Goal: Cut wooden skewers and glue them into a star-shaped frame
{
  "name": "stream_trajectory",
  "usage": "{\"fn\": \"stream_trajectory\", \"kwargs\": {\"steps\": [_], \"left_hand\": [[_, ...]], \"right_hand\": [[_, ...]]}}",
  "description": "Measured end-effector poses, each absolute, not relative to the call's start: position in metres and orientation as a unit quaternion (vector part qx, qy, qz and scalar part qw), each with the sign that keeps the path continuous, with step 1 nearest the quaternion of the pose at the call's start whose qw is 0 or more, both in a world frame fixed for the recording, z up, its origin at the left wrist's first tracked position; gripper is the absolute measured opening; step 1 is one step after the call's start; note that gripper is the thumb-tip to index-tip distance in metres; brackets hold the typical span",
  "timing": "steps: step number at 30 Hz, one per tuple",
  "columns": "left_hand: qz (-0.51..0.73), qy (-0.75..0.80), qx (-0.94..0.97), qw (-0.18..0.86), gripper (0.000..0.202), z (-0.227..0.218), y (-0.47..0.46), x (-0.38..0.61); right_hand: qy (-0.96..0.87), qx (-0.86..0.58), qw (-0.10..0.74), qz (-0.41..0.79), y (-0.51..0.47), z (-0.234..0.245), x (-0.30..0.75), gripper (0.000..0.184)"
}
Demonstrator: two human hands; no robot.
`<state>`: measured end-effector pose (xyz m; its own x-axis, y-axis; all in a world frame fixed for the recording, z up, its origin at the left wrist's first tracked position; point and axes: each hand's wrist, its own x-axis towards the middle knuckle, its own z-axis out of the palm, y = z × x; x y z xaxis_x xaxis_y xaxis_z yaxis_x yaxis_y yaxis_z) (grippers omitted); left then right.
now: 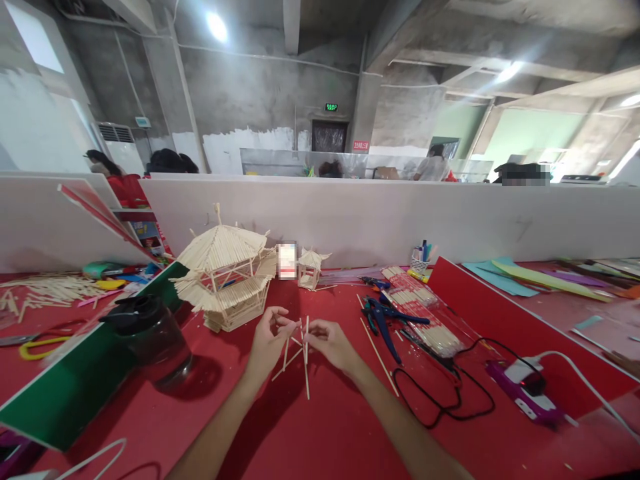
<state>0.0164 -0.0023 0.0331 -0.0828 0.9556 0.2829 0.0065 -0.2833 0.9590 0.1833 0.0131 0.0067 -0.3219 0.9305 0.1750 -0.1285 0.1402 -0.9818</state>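
Between my two hands, just above the red table, is a small open frame of thin wooden sticks (295,343). My left hand (273,333) pinches the frame's left side, fingers curled. My right hand (330,340) closes its thumb and fingertips on an upright wooden stick (307,373), which stands against the frame and reaches down toward me. Whether stick and frame are joined is hidden by the fingertips. Behind my left hand stands a large two-tiered pavilion model (225,267) built of sticks. A smaller pavilion model (311,268) stands beyond my hands.
A dark water bottle (155,340) stands left, beside a green divider (75,393). Blue-handled pliers (387,320), bagged sticks (425,313), a black cable (445,410) and a purple power strip (525,393) lie right. A white partition (360,213) closes the back; people sit beyond.
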Motion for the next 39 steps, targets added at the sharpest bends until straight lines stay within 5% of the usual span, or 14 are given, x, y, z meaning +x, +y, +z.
{"fn": "stream_trajectory", "kwargs": {"steps": [6,18,24,39], "left_hand": [[0.612,0.424,0.421,0.519,0.041,0.022,-0.001,0.02],[0.598,0.471,0.538,0.362,0.027,0.024,0.003,0.018],[0.506,0.432,0.629,0.403,0.03,0.024,0.001,0.015],[0.515,0.427,0.599,0.44,0.033,0.021,0.004,0.012]], "right_hand": [[-0.658,-0.313,0.423,0.539,0.001,0.007,0.169,0.024],[-0.549,-0.368,0.437,0.61,-0.006,0.009,0.164,0.042],[-0.511,-0.366,0.453,0.632,-0.004,0.009,0.168,0.046],[-0.483,-0.366,0.442,0.661,-0.005,0.01,0.17,0.055]]}}
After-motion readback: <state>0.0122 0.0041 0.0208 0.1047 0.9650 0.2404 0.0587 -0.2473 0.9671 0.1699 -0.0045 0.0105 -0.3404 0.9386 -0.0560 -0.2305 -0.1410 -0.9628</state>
